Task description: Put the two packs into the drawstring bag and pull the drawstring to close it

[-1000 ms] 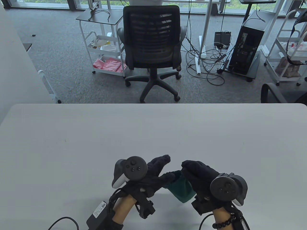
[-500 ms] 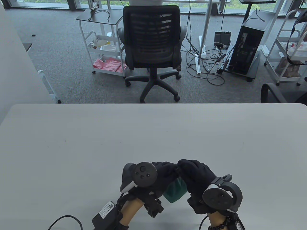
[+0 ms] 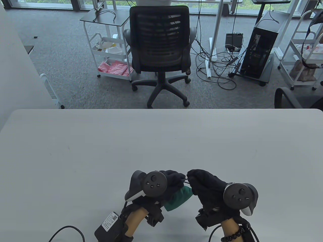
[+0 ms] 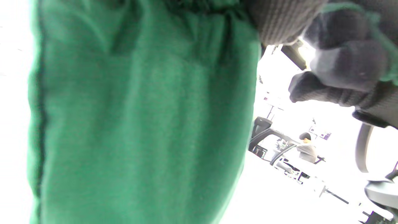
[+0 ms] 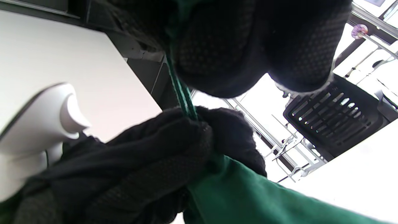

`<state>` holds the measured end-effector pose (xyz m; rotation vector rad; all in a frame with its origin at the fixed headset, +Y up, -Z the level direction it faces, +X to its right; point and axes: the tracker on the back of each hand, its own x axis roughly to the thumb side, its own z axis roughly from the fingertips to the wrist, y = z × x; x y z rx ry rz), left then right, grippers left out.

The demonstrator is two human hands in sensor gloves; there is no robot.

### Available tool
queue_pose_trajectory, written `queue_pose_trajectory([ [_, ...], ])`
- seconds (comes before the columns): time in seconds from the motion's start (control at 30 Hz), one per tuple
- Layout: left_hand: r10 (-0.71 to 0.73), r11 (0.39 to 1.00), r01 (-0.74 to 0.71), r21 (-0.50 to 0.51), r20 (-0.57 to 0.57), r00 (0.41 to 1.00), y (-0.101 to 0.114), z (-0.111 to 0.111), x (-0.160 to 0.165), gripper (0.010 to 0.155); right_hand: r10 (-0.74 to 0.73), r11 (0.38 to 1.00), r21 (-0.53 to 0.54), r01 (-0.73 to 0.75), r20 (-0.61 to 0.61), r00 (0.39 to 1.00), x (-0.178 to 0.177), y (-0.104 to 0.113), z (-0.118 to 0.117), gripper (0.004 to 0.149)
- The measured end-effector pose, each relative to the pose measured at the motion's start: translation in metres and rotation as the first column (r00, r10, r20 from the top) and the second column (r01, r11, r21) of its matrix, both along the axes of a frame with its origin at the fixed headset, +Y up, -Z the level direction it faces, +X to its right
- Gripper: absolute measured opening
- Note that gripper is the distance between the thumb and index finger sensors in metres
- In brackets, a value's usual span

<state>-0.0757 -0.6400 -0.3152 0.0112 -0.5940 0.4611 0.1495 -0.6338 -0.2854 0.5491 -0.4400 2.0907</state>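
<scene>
Both hands, left and right, meet fingertip to fingertip, fingers curled.

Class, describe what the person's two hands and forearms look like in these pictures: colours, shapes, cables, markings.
The left hand and right hand wear black knitted gloves with a dotted texture. Each back carries a round dark grey tracker with small buttons and a white underside. The forearms are bare. A black box with a white label and a black cable sits at the left wrist; a dark bead bracelet circles the right.
</scene>
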Motion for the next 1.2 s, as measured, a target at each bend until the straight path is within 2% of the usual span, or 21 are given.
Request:
queue_pose_trajectory([
  [0.4,-0.059,0.998,0.061,0.027,-0.070,0.996,-0.010,-0.010,-0.014,0.043,-0.150,0.987,-0.068,0.147,-0.038,0.988,0.019,-0.001,-0.004,0.036],
  [0.57,-0.040,0.998,0.044,0.039,-0.088,0.995,-0.012,-0.015,-0.022,0.044,-0.194,0.980,-0.053,0.192,-0.042,0.980,0.027,0.003,-0.002,0.036],
  [0.87,-0.067,0.996,0.072,0.061,-0.084,0.994,-0.010,-0.013,-0.025,0.045,-0.163,0.986,-0.027,0.162,-0.035,0.986,0.029,0.005,0.000,0.036],
  [1.2,-0.106,0.994,0.106,0.005,-0.043,0.993,-0.014,-0.014,-0.025,0.046,-0.124,0.992,-0.035,0.123,-0.029,0.992,0.031,0.003,-0.002,0.036],
])
